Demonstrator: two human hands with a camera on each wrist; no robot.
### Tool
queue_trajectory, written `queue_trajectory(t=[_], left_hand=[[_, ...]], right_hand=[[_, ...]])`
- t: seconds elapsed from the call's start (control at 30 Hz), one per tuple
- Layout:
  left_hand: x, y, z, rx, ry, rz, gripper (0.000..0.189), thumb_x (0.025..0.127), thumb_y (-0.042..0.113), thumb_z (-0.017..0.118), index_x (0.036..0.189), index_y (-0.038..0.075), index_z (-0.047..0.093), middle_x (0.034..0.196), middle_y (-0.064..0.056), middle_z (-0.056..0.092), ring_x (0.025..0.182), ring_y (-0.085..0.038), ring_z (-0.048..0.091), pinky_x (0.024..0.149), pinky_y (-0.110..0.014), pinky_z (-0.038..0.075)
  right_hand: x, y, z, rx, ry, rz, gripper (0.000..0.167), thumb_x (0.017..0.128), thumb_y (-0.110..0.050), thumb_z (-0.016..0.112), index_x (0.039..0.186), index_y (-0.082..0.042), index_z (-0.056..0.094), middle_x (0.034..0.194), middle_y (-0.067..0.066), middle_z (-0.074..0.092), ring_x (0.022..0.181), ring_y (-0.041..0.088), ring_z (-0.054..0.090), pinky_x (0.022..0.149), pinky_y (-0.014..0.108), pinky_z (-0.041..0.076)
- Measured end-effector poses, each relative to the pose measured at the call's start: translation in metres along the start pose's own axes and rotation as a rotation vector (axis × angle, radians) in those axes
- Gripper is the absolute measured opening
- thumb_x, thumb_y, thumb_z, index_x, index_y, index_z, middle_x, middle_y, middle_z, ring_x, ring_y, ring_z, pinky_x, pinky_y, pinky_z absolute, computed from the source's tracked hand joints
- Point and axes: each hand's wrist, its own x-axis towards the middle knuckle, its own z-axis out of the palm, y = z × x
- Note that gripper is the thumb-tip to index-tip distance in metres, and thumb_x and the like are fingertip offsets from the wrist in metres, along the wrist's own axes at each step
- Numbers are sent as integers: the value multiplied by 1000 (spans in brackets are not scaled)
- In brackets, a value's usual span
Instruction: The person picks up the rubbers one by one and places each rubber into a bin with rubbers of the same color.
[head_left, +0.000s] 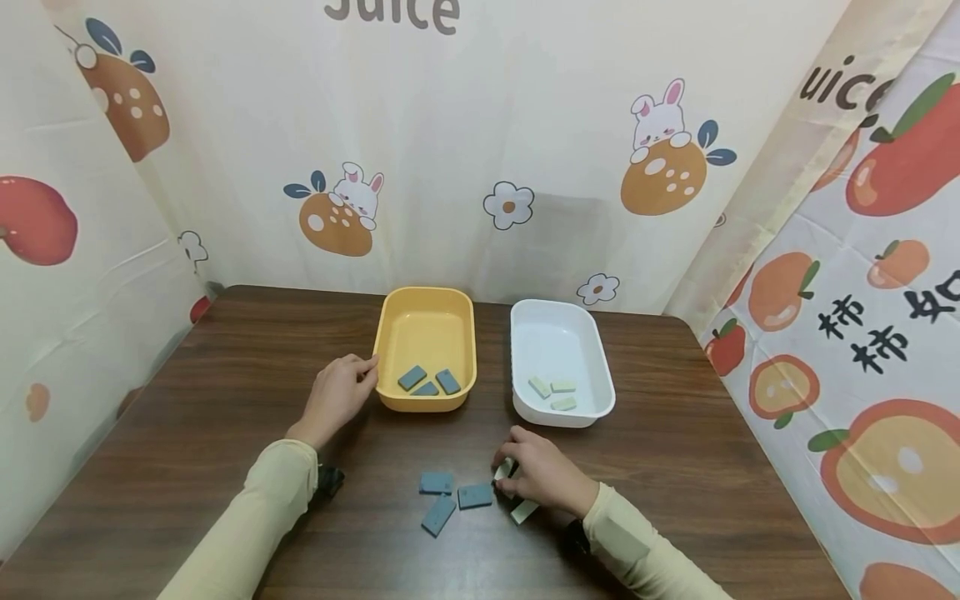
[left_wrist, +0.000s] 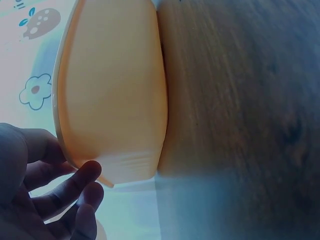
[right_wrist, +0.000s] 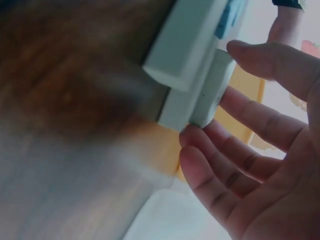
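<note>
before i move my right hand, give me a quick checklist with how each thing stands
1. Left hand at the yellow bin: ok, fingers at its rim.
2. Right hand on a pale block: ok, thumb and fingers around it.
3. Firmness of that grip: cannot tell from stills.
4. One colour per bin: ok, three blue-grey blocks in the yellow bin, three pale blocks in the white bin.
5. Table cleared of blocks: not ok, three loose blue-grey blocks lie there, plus pale ones by the right hand.
</note>
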Motion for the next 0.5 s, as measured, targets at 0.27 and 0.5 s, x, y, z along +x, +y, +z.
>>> queue_trajectory(t=[0.27,0.5], left_hand=[[-1,0,0,-16,1,-11,34,93,17,57,123,4,66,98,-15,70,69,-22,52,64,-33,40],[-1,1,-1,-17,-2,-16,34,93,17,57,123,4,66,98,-15,71,69,-22,52,64,-34,41]], right_hand=[[0,1,-16,-7,61,4,17,78,-19,80,91,-11,73,92,-2,56,76,9,52,67,23,45],[0,6,-31,-2,129,13,17,76,-17,80,91,-11,73,96,-2,58,82,16,59,71,26,49]])
